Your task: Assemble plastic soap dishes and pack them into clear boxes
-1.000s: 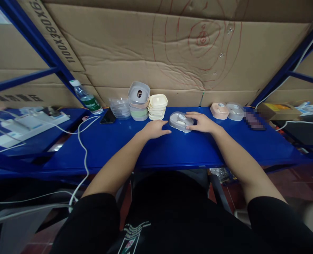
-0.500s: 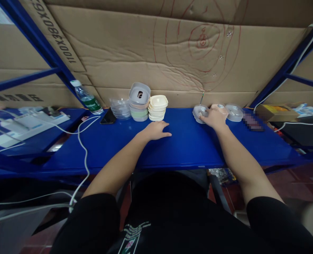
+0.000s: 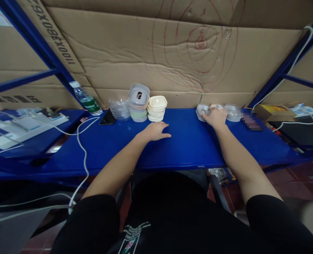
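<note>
My left hand [image 3: 156,131] lies flat on the blue shelf top [image 3: 183,148] with its fingers stretched out, holding nothing. My right hand [image 3: 215,116] reaches to the back right and grips a small grey lidded box [image 3: 202,110]. That box stands at the left end of a row, touching a pink lidded box [image 3: 219,106]; another grey lidded box [image 3: 233,112] sits to the right. My hand hides part of the pink box.
At the back left stand a stack of clear lids [image 3: 120,108], a stack of grey, pink and green boxes [image 3: 138,102] and a cream stack [image 3: 157,107]. A water bottle [image 3: 85,99], a phone [image 3: 107,117] and a white cable [image 3: 81,144] lie further left. Cardboard closes the back.
My right hand has carried the grey lidded box from the middle of the shelf to the back right, beside the pink box. My left hand has stayed put.
</note>
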Action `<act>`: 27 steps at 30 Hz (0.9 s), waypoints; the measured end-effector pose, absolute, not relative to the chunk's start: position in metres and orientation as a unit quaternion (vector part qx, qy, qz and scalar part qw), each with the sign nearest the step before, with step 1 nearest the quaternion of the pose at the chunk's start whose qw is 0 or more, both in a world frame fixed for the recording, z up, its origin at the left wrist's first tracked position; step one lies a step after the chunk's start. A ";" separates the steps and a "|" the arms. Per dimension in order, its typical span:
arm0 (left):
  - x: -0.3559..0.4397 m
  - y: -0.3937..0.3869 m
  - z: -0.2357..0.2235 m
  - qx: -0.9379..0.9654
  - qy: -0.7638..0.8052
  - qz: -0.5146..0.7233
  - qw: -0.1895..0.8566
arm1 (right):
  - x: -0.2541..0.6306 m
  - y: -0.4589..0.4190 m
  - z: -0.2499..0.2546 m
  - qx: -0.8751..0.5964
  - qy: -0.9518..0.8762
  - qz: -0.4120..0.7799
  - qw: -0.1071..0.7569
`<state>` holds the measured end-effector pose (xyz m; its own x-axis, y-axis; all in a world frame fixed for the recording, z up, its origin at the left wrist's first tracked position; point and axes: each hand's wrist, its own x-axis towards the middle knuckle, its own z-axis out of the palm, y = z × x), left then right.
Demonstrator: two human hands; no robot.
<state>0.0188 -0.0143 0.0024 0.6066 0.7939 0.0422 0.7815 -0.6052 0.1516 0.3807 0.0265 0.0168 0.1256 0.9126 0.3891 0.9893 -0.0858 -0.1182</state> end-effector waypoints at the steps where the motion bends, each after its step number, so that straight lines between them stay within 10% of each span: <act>1: 0.019 -0.014 0.002 0.895 0.439 0.054 0.059 | 0.382 0.028 0.015 -0.727 -0.653 -0.102 0.186; 17: 0.018 -0.015 0.004 0.893 0.436 0.072 0.078 | 0.393 0.041 0.000 -0.703 -0.665 -0.061 0.244; 27: 0.010 -0.017 0.023 0.853 0.433 0.287 0.047 | 0.394 0.040 0.000 -0.703 -0.663 -0.043 0.252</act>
<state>0.0100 -0.0168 0.0230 0.4602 0.7655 0.4497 0.7119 -0.6208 0.3284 0.3935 0.0396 -0.0002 0.1164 0.9117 0.3940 0.9546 0.0068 -0.2977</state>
